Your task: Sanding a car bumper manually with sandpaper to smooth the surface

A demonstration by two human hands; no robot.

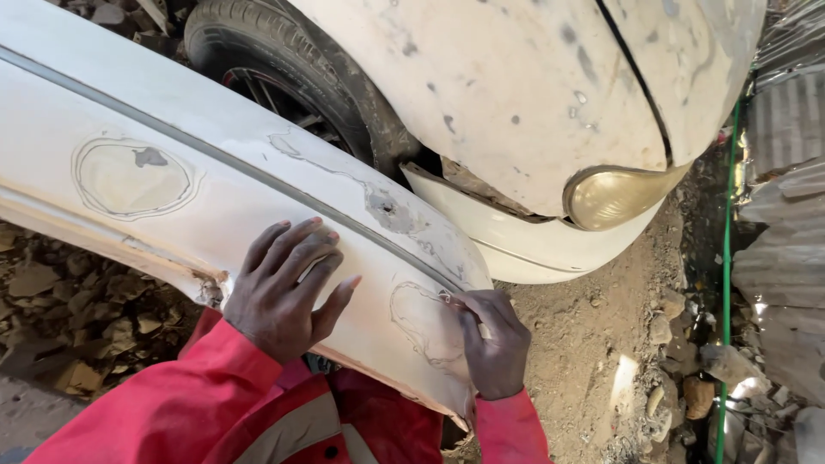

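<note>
Your left hand [284, 288] lies flat on the loose white bumper panel [215, 180], fingers spread and open, palm pressed onto its painted face just below the grey trim line [258, 172] that runs along it. Your right hand [492, 344] sits at the panel's near end, fingers curled together, the fingertips [460, 301] pinched at the upper edge of a sanded filler patch [425, 322]. Something small and pale may be caught between those fingertips, perhaps a scrap of abrasive paper, but the view is too poor to tell.

The panel rests across your lap, slanting from the upper left down toward your right hand, over your red sleeves [172, 404]. A second, rounder filler patch [131, 178] lies well to the left of your left hand, and a grey, chipped spot with a small hole [387, 209] sits on the trim line between your hands.

Beyond the panel stands a car body in patchy primer [516, 86], its yellowed headlight [614, 196] facing right and its front tyre [284, 69] just behind the panel. A green hose [729, 258] runs down the dirt ground [584, 344] on the right, beside corrugated sheets [786, 249]. Rubble [69, 318] lies under the panel on the left.
</note>
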